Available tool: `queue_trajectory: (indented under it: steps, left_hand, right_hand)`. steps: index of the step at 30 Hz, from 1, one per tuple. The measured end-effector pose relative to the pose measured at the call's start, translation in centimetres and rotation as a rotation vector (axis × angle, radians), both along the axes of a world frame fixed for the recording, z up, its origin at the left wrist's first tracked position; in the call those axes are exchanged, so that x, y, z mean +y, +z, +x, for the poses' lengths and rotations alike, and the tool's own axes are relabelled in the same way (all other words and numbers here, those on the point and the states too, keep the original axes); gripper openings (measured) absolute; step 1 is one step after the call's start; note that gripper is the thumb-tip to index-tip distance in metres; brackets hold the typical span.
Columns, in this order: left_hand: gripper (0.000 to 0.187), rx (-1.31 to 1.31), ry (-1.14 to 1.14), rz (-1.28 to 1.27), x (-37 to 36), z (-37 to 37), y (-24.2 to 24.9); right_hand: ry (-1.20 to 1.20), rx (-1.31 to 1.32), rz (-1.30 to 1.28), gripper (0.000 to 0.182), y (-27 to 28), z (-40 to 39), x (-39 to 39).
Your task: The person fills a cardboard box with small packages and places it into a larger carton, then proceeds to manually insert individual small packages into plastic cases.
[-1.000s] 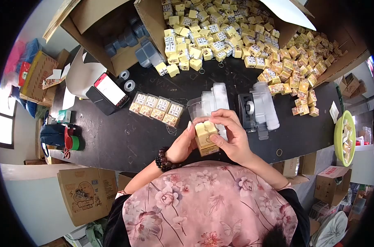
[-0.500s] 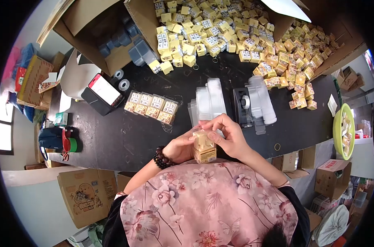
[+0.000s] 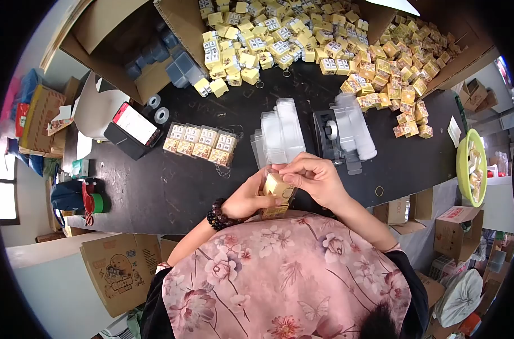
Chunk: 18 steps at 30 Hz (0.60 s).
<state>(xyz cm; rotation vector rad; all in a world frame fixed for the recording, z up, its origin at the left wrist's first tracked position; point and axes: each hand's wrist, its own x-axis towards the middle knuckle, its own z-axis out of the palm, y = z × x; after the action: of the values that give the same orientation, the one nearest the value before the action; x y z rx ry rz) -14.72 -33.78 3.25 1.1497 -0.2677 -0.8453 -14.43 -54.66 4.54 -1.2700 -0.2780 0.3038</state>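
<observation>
Close to my body at the table edge, my left hand [image 3: 249,196] is closed around a clear plastic box [image 3: 279,189] with yellow printed small boxes inside. A ring shows against its side. My right hand [image 3: 320,181] pinches the top end of the same plastic box between thumb and fingers; the exact spot under the fingertips is hidden. Just beyond the hands lies a stack of clear flat plastic boxes [image 3: 278,135]. Left of it, filled clear packs [image 3: 200,144] with yellow-and-white small boxes sit in a row.
A black tape dispenser [image 3: 325,135] stands right of the plastic stack, beside more clear plastic sleeves [image 3: 353,127]. Heaped yellow small boxes [image 3: 279,45] and orange ones [image 3: 404,73] fill the back. A phone [image 3: 136,124] leans at left; a green basket [image 3: 472,169] is at right.
The held plastic box has tilted and turned, and my left thumb now lies across its lower front. My right fingers have drawn together at its top. The view has shifted slightly.
</observation>
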Motion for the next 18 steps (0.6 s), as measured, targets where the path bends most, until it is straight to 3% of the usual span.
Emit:
queue_trajectory:
  steps: [3,6,9,11,13,15,17,18]
  left_hand:
    - [0.071,0.042,-0.020,0.004,-0.1,-0.1,-0.2]
    - [0.060,0.189,0.021,-0.130,-0.4,-0.2,0.7]
    - [0.051,0.326,0.019,-0.189,-0.7,-0.4,0.3]
    - [0.049,0.603,0.055,-0.205,-1.1,-0.6,-0.9]
    - [0.041,0.548,-0.002,-0.127,-3.3,0.4,-0.5]
    - [0.045,0.353,-0.019,-0.058,-4.6,1.4,-1.9]
    - [0.051,0.290,-0.094,-0.044,-6.2,3.1,-2.7]
    - [0.053,0.313,-0.112,-0.041,-7.1,3.7,-3.3]
  right_hand:
    - [0.046,-0.153,-0.084,0.015,-0.4,0.0,-0.6]
    - [0.065,-0.159,-0.085,0.017,0.2,-0.4,-0.9]
    - [0.028,-0.429,-0.404,0.023,0.1,-1.3,-1.2]
    - [-0.011,-0.510,-0.406,0.023,-1.5,-1.9,-1.8]
    - [-0.090,-0.629,-0.424,0.023,-1.8,-2.4,-3.1]
    - [-0.453,-0.500,-0.573,0.023,-2.8,-3.5,-4.4]
    - [-0.818,-0.184,-0.728,0.015,-4.1,-2.7,-6.2]
    - [-0.745,-0.129,-0.759,0.015,-5.7,-2.3,-7.7]
